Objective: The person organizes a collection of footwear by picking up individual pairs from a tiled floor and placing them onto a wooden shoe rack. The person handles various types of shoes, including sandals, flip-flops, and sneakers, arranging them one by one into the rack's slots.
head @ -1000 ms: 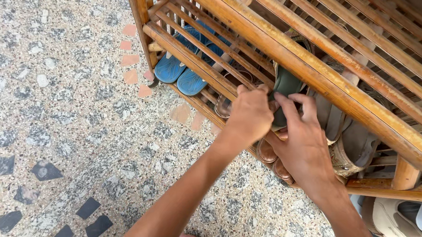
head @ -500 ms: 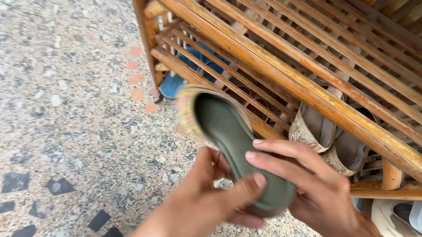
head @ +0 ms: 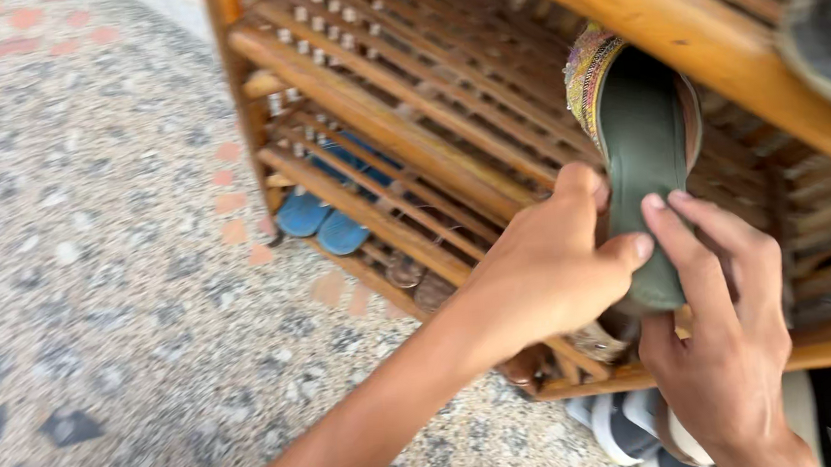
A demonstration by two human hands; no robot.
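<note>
Right of centre, my left hand (head: 547, 273) and right hand (head: 730, 337) both grasp the green-soled slipper (head: 642, 156); it looks light and bendy, best held mid-sole.

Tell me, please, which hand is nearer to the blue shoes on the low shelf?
Left. The left hand grips the green shoe on the side towards the blue shoes; the right hand is farther away.

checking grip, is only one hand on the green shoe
No, both the left hand and the right hand hold the green shoe.

One green shoe (head: 643, 156), two blue slippers (head: 324, 221)
</note>
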